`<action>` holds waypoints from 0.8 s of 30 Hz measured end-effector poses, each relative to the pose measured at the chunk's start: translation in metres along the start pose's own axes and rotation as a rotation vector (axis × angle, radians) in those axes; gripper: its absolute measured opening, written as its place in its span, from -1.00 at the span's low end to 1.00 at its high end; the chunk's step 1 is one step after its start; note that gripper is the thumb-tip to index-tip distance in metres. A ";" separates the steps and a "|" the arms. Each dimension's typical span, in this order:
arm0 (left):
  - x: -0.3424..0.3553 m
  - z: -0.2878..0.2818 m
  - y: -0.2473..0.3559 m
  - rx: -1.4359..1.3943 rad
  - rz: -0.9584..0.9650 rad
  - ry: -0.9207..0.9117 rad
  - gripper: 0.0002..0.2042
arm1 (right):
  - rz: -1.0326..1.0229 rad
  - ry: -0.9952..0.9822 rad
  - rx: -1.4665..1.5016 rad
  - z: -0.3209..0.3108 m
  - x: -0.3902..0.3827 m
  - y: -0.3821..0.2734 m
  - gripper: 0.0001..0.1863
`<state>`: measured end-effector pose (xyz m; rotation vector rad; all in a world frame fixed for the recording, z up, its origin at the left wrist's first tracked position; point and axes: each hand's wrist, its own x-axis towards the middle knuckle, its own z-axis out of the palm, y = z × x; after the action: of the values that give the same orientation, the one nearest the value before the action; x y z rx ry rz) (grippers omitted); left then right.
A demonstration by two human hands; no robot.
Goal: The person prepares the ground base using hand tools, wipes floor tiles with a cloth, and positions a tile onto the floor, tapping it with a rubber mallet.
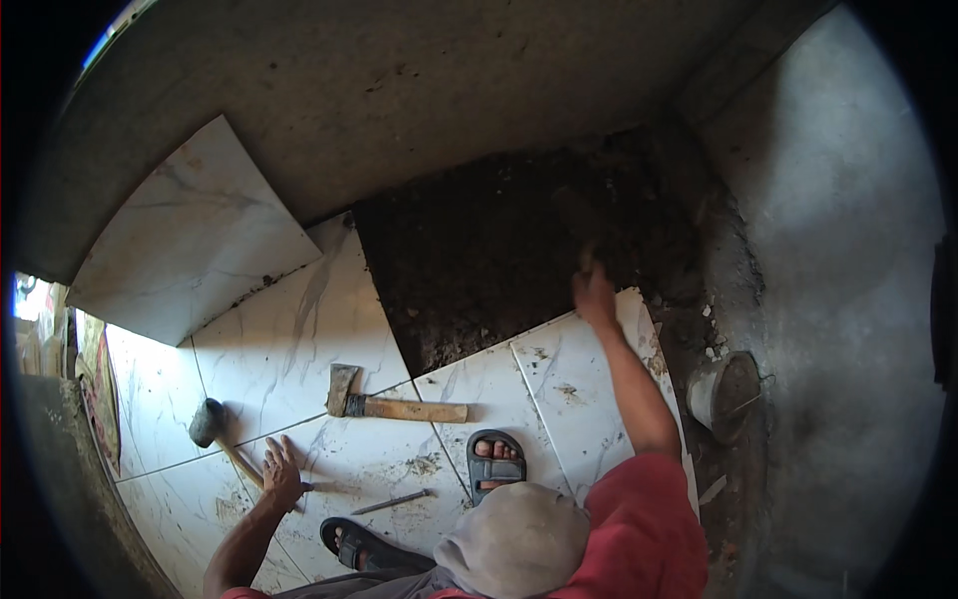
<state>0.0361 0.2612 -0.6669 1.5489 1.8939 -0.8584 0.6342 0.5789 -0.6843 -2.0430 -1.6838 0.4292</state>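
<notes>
My left hand (282, 475) rests on the marbled white floor tiles (269, 339) with its fingers spread. Beside it lies a mallet (208, 423) with a dark head and a wooden handle, which reaches toward the wrist. My right hand (596, 295) is stretched forward over the edge of a dark bed of soil or mortar (479, 260). Its fingers are closed around a dim tool that looks like a trowel (572, 210); the shadow blurs its outline. Between my hands, a hatchet (343, 390) lies on the tiles, its wooden handle pointing right. Nearer me is a thin metal rod (391, 501).
A large loose tile (190, 240) sits tilted at the far left by the wall. To the right, a bucket (725, 396) stands against the grey wall (848, 250), with rubble (715, 344) near it. My sandalled feet (496, 457) are on the tiles, which have dirt smears.
</notes>
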 end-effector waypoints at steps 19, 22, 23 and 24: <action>0.018 0.010 0.006 -0.029 -0.048 -0.034 0.16 | 0.086 -0.040 -0.100 0.003 0.135 0.026 -0.50; 0.020 0.027 -0.001 0.019 -0.053 0.019 0.28 | 0.162 -0.222 -0.110 0.031 0.162 0.039 -0.47; 0.021 0.014 0.018 -0.035 -0.033 -0.020 0.20 | -0.066 -0.131 -0.268 0.051 0.153 0.052 -0.34; 0.018 0.004 0.024 -0.086 -0.037 -0.054 0.12 | -0.306 -0.043 -0.403 0.070 0.143 0.048 -0.21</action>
<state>0.0566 0.2731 -0.6866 1.4301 1.9005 -0.8159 0.6679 0.7222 -0.7625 -1.9925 -2.2094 0.0310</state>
